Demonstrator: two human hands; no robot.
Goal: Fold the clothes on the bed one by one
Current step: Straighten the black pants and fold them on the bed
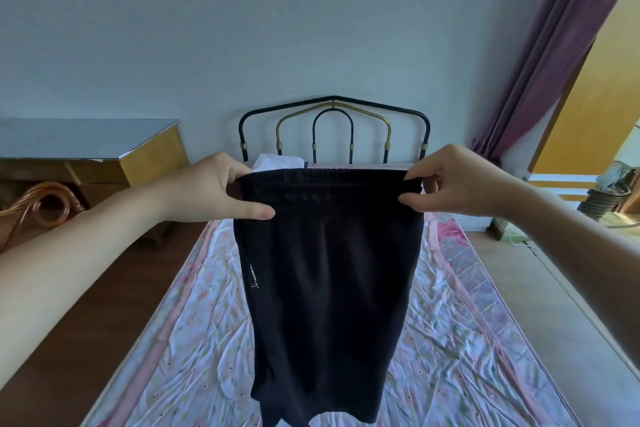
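Black shorts (327,288) with an elastic waistband hang in the air above the bed (450,340). My left hand (214,189) pinches the waistband's left corner between thumb and fingers. My right hand (457,182) pinches the right corner the same way. The waistband is stretched level between them, and the legs hang down toward the floral sheet. A small white logo shows on the left leg. A white garment (277,162) lies at the head of the bed, mostly hidden behind the shorts.
A black and gold metal headboard (334,128) stands against the far wall. A wooden desk (90,152) with a glass top is on the left, with a coiled copper-coloured item (45,206) below. A purple curtain (554,55) and a doorway are on the right.
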